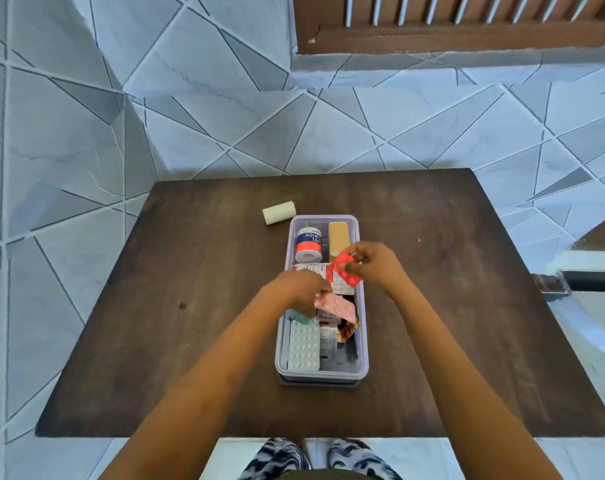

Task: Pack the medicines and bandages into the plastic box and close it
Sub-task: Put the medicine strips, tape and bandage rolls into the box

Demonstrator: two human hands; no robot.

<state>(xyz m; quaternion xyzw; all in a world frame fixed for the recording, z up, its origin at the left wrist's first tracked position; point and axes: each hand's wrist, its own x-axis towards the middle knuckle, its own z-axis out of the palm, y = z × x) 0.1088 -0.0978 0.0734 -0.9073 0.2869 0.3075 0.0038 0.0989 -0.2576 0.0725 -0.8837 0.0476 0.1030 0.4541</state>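
Observation:
A clear plastic box stands lengthwise in the middle of the dark wooden table. Inside lie an adhesive tape roll, a tan bandage, a white pill strip and several other medicine packs. My right hand hovers over the box, shut on a red pill strip. My left hand is over the box's left side, pinching a pink pill strip. A white bandage roll lies on the table just beyond the box's far left corner. What looks like the lid sits under the box.
The table stands on a pale tiled floor with dark lines. A brown wooden door is at the top right. A chair or stand with a dark edge sits at the table's right side. My patterned knees show below the near edge.

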